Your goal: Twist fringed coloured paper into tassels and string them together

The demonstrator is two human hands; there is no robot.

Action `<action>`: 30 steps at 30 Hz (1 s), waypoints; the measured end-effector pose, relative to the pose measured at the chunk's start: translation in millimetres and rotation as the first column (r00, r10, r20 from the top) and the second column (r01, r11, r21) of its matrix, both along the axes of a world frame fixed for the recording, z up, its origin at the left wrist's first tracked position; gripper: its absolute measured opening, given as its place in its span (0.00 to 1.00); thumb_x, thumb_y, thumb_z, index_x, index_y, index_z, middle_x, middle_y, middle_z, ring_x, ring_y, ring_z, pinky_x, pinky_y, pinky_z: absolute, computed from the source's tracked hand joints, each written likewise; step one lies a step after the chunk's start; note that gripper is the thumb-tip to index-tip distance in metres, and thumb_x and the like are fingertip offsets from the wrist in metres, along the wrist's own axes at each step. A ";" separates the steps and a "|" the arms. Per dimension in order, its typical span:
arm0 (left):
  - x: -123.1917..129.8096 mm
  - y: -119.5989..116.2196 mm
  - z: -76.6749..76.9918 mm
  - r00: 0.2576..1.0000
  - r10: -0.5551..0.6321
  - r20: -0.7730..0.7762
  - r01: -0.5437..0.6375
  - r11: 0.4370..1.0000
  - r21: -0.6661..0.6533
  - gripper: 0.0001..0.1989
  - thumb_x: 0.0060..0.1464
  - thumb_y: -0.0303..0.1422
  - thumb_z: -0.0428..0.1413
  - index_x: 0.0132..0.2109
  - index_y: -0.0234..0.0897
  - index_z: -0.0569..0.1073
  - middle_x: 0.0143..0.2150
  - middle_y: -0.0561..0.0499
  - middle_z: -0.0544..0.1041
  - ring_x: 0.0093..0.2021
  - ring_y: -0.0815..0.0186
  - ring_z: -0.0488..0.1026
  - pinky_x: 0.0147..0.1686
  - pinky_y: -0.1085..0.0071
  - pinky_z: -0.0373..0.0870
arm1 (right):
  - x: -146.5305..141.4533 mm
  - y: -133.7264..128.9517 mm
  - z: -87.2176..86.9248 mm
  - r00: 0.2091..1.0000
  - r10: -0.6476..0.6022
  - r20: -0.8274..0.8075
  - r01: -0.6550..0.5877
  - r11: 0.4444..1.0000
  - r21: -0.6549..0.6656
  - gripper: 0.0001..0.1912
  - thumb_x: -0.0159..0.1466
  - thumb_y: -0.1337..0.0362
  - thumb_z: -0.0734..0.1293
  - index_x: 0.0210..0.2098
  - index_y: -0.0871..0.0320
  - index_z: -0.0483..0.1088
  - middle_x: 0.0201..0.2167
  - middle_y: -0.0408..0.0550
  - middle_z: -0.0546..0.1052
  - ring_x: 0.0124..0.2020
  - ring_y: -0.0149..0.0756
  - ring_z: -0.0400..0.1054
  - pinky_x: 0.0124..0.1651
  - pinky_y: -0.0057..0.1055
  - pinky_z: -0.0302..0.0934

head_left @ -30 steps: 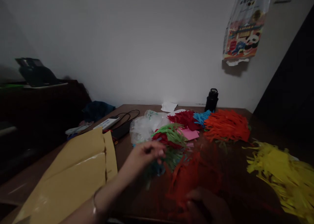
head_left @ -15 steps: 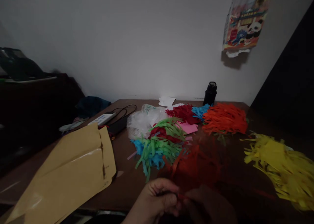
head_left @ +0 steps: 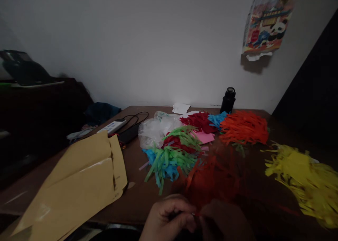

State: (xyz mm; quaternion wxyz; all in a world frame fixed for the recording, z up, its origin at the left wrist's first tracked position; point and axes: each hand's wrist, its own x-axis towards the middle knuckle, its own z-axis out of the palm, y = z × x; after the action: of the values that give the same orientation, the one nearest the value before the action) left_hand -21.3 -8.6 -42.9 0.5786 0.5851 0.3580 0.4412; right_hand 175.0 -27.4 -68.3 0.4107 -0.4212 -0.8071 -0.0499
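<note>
At the front edge of the table my left hand [head_left: 169,218] is closed, thumb and forefinger pinched on a small red end of paper. My right hand [head_left: 224,218], dark and in shadow, meets it from the right, its fingers closed at the same red bit. Just beyond both hands spreads a red tissue-paper tassel [head_left: 212,181], its fringe strips lying on the table; whether the pinched end belongs to it is hard to see. Left of it lie green tassels [head_left: 171,156] over blue fringe [head_left: 170,171], with dark red fringe among them.
A yellow envelope [head_left: 79,184] covers the left side. Farther back are a clear plastic bag [head_left: 151,131], an orange tassel [head_left: 244,127], a crimson tassel [head_left: 199,121], pink paper [head_left: 204,137] and a black bottle [head_left: 228,100]. A yellow tassel [head_left: 306,179] lies at right.
My hands have shifted slightly right and down in view, with the fingertips still pinched together at the red end. The whole scene has moved a little rightward; the tassels lie as before.
</note>
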 end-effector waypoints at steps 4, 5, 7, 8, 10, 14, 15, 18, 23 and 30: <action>0.1 1.4 2.2 0.998 -0.007 -0.067 0.012 0.997 0.074 0.10 0.55 0.39 0.62 0.32 0.39 0.82 0.28 0.51 0.78 0.28 0.68 0.76 0.31 0.77 0.71 | 0.5 2.0 2.3 0.997 0.069 0.032 -0.068 0.997 -0.030 0.09 0.68 0.65 0.59 0.32 0.52 0.66 0.21 0.39 0.72 0.20 0.30 0.67 0.26 0.23 0.59; 0.4 2.2 2.7 0.998 -0.004 -0.069 0.010 0.995 0.099 0.10 0.55 0.40 0.62 0.32 0.39 0.82 0.28 0.50 0.78 0.29 0.68 0.76 0.31 0.77 0.71 | 1.0 2.2 3.6 0.994 0.097 0.043 -0.095 0.995 -0.039 0.09 0.68 0.65 0.59 0.31 0.52 0.65 0.21 0.39 0.72 0.20 0.29 0.67 0.25 0.23 0.58; 0.8 3.8 3.5 0.997 -0.001 -0.082 0.013 0.989 0.149 0.12 0.54 0.42 0.62 0.30 0.38 0.82 0.28 0.49 0.78 0.30 0.67 0.75 0.32 0.77 0.70 | 2.7 2.6 6.6 0.985 0.157 0.065 -0.153 0.986 -0.065 0.11 0.69 0.64 0.58 0.29 0.52 0.64 0.19 0.37 0.70 0.19 0.28 0.65 0.25 0.22 0.57; 1.0 4.4 3.8 0.996 -0.001 -0.093 0.016 0.987 0.158 0.13 0.53 0.43 0.63 0.29 0.38 0.82 0.29 0.49 0.78 0.31 0.67 0.75 0.33 0.77 0.70 | 3.8 2.9 8.2 0.980 0.184 0.073 -0.178 0.981 -0.079 0.12 0.69 0.64 0.58 0.28 0.52 0.64 0.18 0.37 0.68 0.18 0.27 0.64 0.25 0.22 0.56; 1.3 5.1 4.2 0.994 -0.008 -0.105 0.023 0.990 0.142 0.14 0.53 0.44 0.63 0.28 0.38 0.83 0.29 0.48 0.77 0.32 0.66 0.74 0.34 0.76 0.70 | 5.7 3.9 10.4 0.973 0.217 0.079 -0.208 0.972 -0.106 0.13 0.70 0.63 0.57 0.28 0.52 0.64 0.18 0.36 0.68 0.18 0.27 0.64 0.25 0.22 0.56; 2.2 4.8 4.3 0.997 -0.042 -0.060 0.046 0.997 0.064 0.14 0.52 0.44 0.63 0.29 0.38 0.83 0.27 0.49 0.75 0.29 0.67 0.74 0.31 0.76 0.69 | 6.1 5.6 9.2 0.977 0.205 0.058 -0.197 0.972 -0.126 0.13 0.70 0.65 0.55 0.30 0.53 0.64 0.21 0.38 0.71 0.21 0.27 0.66 0.25 0.22 0.57; 2.5 4.8 4.7 0.998 -0.051 -0.046 0.053 0.997 0.050 0.14 0.51 0.44 0.63 0.29 0.37 0.83 0.27 0.50 0.75 0.28 0.68 0.74 0.30 0.76 0.69 | 5.4 5.7 8.1 0.978 0.201 0.052 -0.193 0.973 -0.126 0.13 0.70 0.65 0.55 0.30 0.53 0.64 0.21 0.38 0.71 0.21 0.28 0.66 0.26 0.22 0.57; 3.3 4.8 7.6 0.998 -0.055 -0.033 0.057 0.997 0.044 0.14 0.51 0.44 0.64 0.29 0.37 0.82 0.26 0.50 0.74 0.27 0.69 0.73 0.29 0.76 0.69 | 2.4 5.1 5.8 0.982 0.187 0.035 -0.181 0.975 -0.127 0.13 0.71 0.62 0.56 0.30 0.52 0.65 0.20 0.38 0.72 0.21 0.27 0.68 0.27 0.21 0.59; 2.5 2.6 10.6 1.000 -0.023 0.000 0.023 0.997 -0.078 0.12 0.48 0.42 0.66 0.30 0.36 0.82 0.27 0.51 0.75 0.26 0.69 0.73 0.29 0.76 0.69 | 0.7 3.7 12.2 0.992 0.129 -0.003 -0.128 0.983 -0.135 0.12 0.72 0.57 0.57 0.35 0.52 0.67 0.23 0.38 0.75 0.22 0.28 0.71 0.26 0.20 0.62; 2.6 -1.4 -0.4 0.995 0.001 0.104 0.021 0.977 -0.210 0.12 0.47 0.40 0.67 0.31 0.35 0.79 0.25 0.53 0.78 0.24 0.72 0.73 0.28 0.78 0.68 | -2.0 4.1 20.6 0.984 0.177 0.011 -0.177 0.983 0.048 0.12 0.74 0.64 0.53 0.42 0.53 0.67 0.24 0.40 0.76 0.23 0.28 0.71 0.30 0.22 0.63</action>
State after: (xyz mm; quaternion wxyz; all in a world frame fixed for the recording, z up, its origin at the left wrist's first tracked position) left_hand -18.7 -10.0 -43.3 0.6575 0.4984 0.3693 0.4277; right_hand 173.0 -23.3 -47.7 0.4209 -0.3375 -0.8413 -0.0345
